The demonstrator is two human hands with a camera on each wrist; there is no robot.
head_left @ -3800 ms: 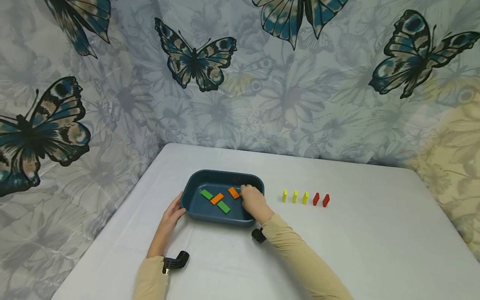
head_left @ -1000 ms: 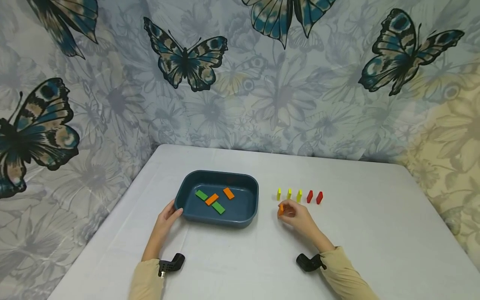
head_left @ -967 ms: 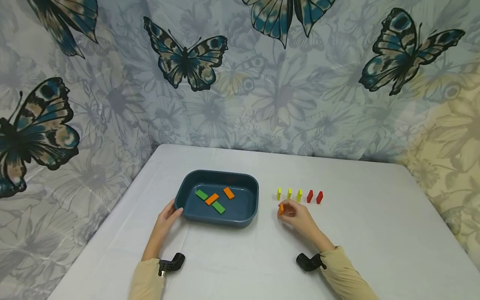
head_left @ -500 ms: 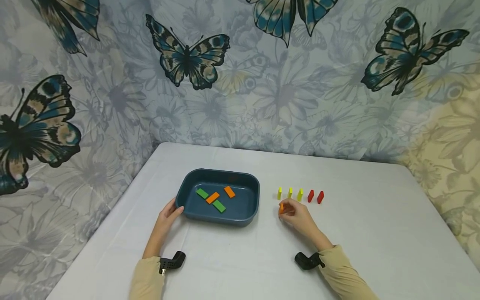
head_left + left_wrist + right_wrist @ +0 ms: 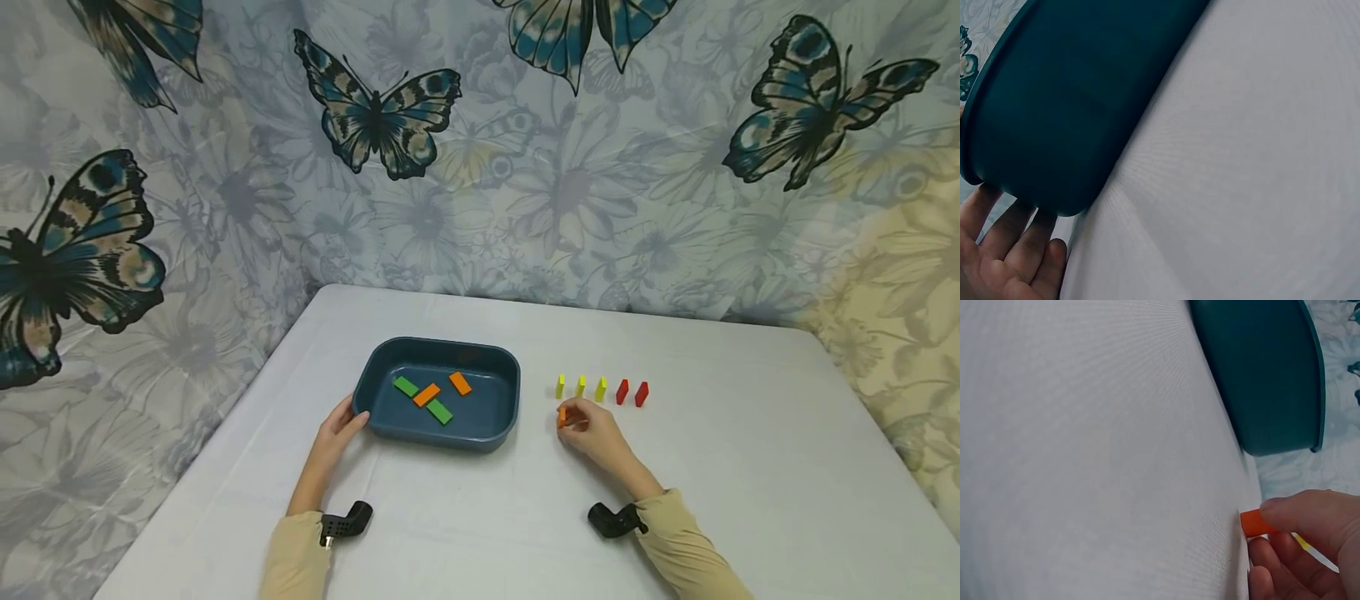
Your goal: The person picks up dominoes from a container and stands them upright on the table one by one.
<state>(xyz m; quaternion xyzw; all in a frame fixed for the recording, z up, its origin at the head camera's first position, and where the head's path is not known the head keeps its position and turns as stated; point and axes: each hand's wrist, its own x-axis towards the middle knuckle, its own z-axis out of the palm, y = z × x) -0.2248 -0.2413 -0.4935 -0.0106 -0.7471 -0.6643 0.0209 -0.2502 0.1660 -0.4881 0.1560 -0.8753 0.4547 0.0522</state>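
My right hand (image 5: 592, 429) pinches an orange domino (image 5: 562, 417) between thumb and fingers, just in front of the yellow dominoes. The right wrist view shows this orange domino (image 5: 1255, 522) upright with its lower end right at the white cloth. My left hand (image 5: 334, 432) holds the left end of a dark blue baking dish (image 5: 438, 437), thumb at the rim; in the left wrist view several fingers (image 5: 1032, 240) lie against the dish's outer wall (image 5: 1066, 106). Inside the dish lie two green dominoes, one of them a green domino (image 5: 439, 412) near the front, and two orange ones, including an orange domino (image 5: 460, 383).
Behind my right hand a row stands on end: three yellow dominoes, one a yellow domino (image 5: 601, 389), then two red ones, including a red domino (image 5: 642, 394). The white-covered table (image 5: 720, 467) meets butterfly-patterned cloth (image 5: 570, 208) at the back and left.
My right hand was in the dish at first; it has moved right, out over the table, with the orange domino. Over the last second it barely moves. My left hand stays at the dish.
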